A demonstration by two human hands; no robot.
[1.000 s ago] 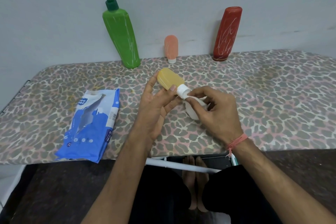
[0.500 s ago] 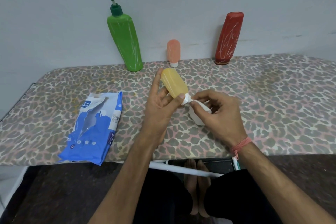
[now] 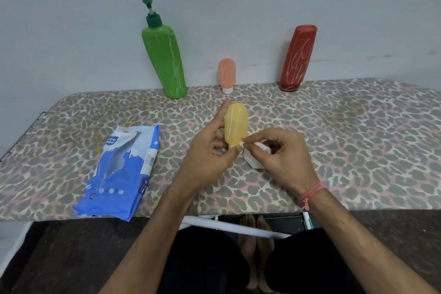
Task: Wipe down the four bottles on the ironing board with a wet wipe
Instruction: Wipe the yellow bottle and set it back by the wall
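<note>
My left hand (image 3: 210,153) holds a small yellow bottle (image 3: 235,126) upright, cap down, above the middle of the leopard-print ironing board (image 3: 358,131). My right hand (image 3: 279,155) pinches a white wet wipe (image 3: 254,159) against the bottle's white cap, which is mostly hidden. At the back against the wall stand a green pump bottle (image 3: 164,62), a small peach bottle (image 3: 226,75) on its white cap, and a red bottle (image 3: 298,57), all with white scribble marks.
A blue wet-wipe pack (image 3: 124,172), torn open, lies on the board's front left. The board's front edge runs just below my wrists, with a white leg bar (image 3: 229,228) and my feet under it. A grey wall closes off the back.
My left hand has turned the yellow bottle from tilted leftward to upright. My right hand stays at the cap with the wipe.
</note>
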